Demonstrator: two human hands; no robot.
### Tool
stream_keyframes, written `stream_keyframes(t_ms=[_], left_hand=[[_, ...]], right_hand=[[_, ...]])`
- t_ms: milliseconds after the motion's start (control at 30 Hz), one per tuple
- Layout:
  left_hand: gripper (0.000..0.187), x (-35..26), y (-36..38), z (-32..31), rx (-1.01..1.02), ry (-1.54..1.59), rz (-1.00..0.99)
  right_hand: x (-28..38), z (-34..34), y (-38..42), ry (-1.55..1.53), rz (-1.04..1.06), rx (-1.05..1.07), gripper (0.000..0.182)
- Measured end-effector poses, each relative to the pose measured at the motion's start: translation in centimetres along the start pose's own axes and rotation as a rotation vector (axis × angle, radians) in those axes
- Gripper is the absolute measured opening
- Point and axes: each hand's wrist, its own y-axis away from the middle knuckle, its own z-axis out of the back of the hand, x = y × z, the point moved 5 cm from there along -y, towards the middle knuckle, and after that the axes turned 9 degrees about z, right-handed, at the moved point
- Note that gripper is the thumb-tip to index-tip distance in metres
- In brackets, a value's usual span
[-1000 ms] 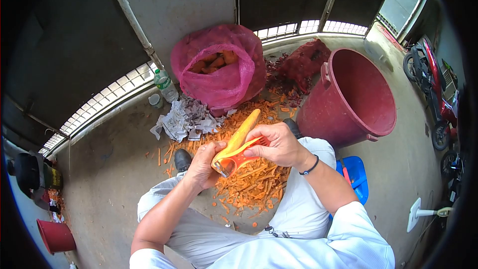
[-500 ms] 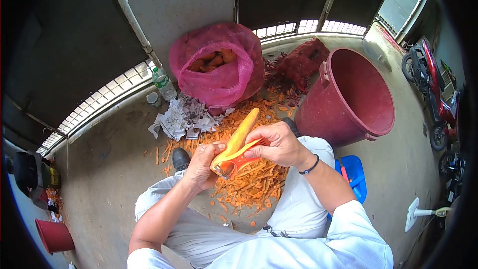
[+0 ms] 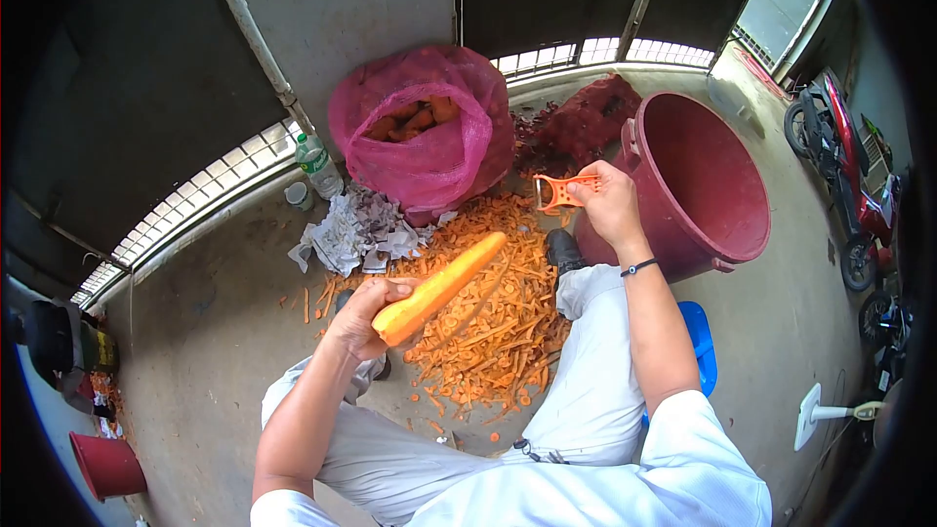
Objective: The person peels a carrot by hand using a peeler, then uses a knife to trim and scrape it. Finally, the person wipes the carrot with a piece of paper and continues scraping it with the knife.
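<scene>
My left hand (image 3: pixel 363 315) is closed around the thick end of a peeled orange carrot (image 3: pixel 439 290), whose thin end points up and to the right. Up near the big tub, my right hand (image 3: pixel 612 203) grips an orange vegetable peeler (image 3: pixel 567 191) by its handle, its blade end facing left. Hand and peeler are apart from the carrot. A blurred strip of peel (image 3: pixel 475 304) hangs just beside the carrot's lower side. Below lies a heap of carrot peelings (image 3: pixel 493 356) on the floor between my legs.
A pink mesh sack (image 3: pixel 478 137) of carrots stands ahead, with crumpled paper (image 3: pixel 349 234) and a plastic bottle (image 3: pixel 317 164) to its left. A large dark red tub (image 3: pixel 634 205) stands at right, near a red mesh sack (image 3: pixel 595 117). A blue stool (image 3: pixel 699 346) is beside my right leg.
My right hand has moved the peeler off the carrot, up and to the right. The left hand has shifted slightly left and down with the carrot, and a strip of peel falls away.
</scene>
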Motion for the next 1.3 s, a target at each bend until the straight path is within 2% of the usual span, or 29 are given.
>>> stream_keyframes(t_ms=[33,67,100,167,200,233,300,333,367,433,533,733,867,933,1033,1100,1133,1200,1233,1267,1300], left_hand=[[0.061,-0.1,-0.2,0.0,0.017,-0.021,-0.003],[0.052,0.1,-0.8,0.1,0.056,0.046,0.020],[0.052,0.4,-1.6,0.6,0.052,0.054,0.015],[0.039,1.1,-2.6,1.5,0.046,0.184,0.046],[0.034,0.8,-2.3,0.7,-0.102,0.183,0.004],[0.034,1.0,-2.5,0.5,-0.110,0.187,-0.001],[0.034,1.4,-3.3,0.4,-0.042,0.205,0.042],[0.033,1.5,-3.3,0.0,0.066,0.202,0.042],[0.033,1.9,-3.5,-0.1,0.066,0.203,0.045],[0.034,1.8,-3.0,-1.3,-0.183,0.202,0.007],[0.032,2.8,-3.5,-0.6,-0.144,0.214,0.009],[0.031,2.7,-2.6,-1.8,-0.134,0.255,-0.030],[0.034,2.7,-2.3,-2.2,-0.153,0.201,-0.016],[0.035,2.7,-2.2,-2.7,-0.125,0.161,-0.029],[0.039,2.5,-1.9,-2.9,-0.105,0.147,-0.043],[0.042,2.7,-1.6,-2.8,0.079,0.125,0.008],[0.042,2.3,-1.3,-3.1,0.082,0.123,0.006],[0.045,1.7,-0.5,-3.0,-0.074,0.080,-0.002],[0.045,1.9,-0.7,-2.3,-0.071,0.081,0.003],[0.045,2.3,-1.3,-1.5,0.018,0.087,0.054],[0.045,2.5,-1.5,-0.9,0.106,0.088,0.105]], right_hand=[[0.7,0.0,0.3,-0.059,0.006,-0.030,0.017],[1.7,-0.3,0.8,-0.157,0.044,-0.025,0.017],[3.0,-0.9,1.5,-0.256,0.081,-0.015,0.016],[5.1,-2.7,3.1,-0.612,0.092,0.144,0.016],[6.5,-3.7,4.3,-0.698,0.078,0.229,0.018],[8.0,-4.6,5.4,-0.784,0.063,0.313,0.019],[10.7,-5.7,7.1,-0.720,0.059,0.483,0.021],[11.8,-6.4,7.5,-0.732,0.116,0.520,0.020],[12.8,-6.3,7.7,-0.711,0.160,0.515,0.019],[13.9,-6.5,7.6,-0.620,0.299,0.516,0.021],[14.4,-7.0,7.7,-0.571,0.389,0.505,0.023],[14.4,-6.9,7.5,-0.541,0.440,0.498,0.022],[13.7,-6.8,7.3,-0.589,0.393,0.540,0.021],[13.2,-6.8,7.4,-0.615,0.285,0.625,0.020],[13.1,-6.4,7.1,-0.576,0.324,0.623,0.020],[10.8,-6.1,6.0,-0.816,0.109,0.502,0.018],[8.9,-4.9,4.9,-0.674,0.101,0.438,0.016],[4.1,-4.4,2.9,-0.504,0.032,0.369,0.014],[2.8,-4.0,2.0,-0.388,-0.005,0.311,0.017],[2.2,-2.6,1.0,-0.068,0.103,0.203,0.020],[1.4,-1.7,0.2,0.249,0.083,0.143,0.017]])
